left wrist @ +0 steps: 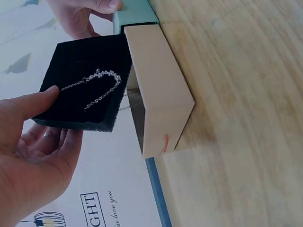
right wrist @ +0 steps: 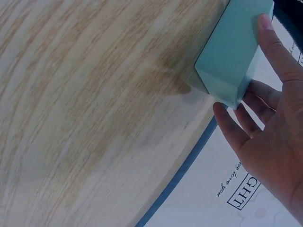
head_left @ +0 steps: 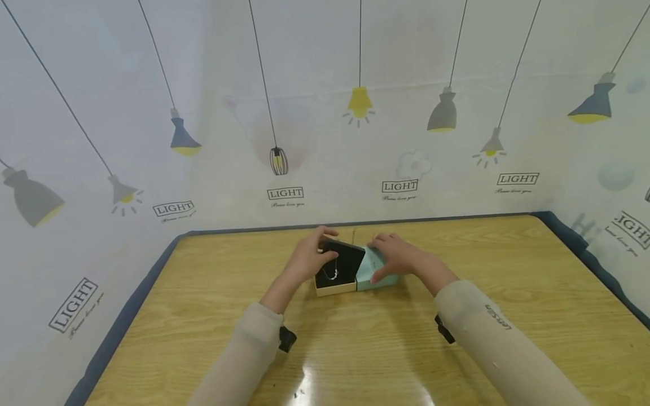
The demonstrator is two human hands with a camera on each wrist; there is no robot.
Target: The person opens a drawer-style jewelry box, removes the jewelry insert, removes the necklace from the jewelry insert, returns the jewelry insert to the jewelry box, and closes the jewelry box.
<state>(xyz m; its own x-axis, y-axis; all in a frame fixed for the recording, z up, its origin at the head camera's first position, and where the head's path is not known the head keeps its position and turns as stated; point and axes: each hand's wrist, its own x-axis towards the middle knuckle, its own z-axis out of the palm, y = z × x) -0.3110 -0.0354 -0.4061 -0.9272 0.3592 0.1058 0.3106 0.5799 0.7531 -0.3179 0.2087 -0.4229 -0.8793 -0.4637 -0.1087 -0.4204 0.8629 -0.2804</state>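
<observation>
My left hand [head_left: 306, 256] pinches a square black foam pad [left wrist: 66, 66] between thumb on top and fingers beneath. A fine silver chain [left wrist: 109, 73] with a sparkling curved section lies across the pad, and thin strands of chain hang below it at the tray. The pad is tilted up over a cream cardboard tray [left wrist: 158, 71], which sticks out of a mint-green box sleeve [right wrist: 232, 52]. My right hand [head_left: 398, 256] holds that sleeve, thumb on the near face and fingers round the far side. Tray and sleeve sit on the table.
The wooden table [head_left: 355, 344] has a dark blue border along its back and sides. Behind it hangs a pale wall covering [head_left: 325, 51] printed with lamps. On the table behind the box is a thin cord [head_left: 354, 234].
</observation>
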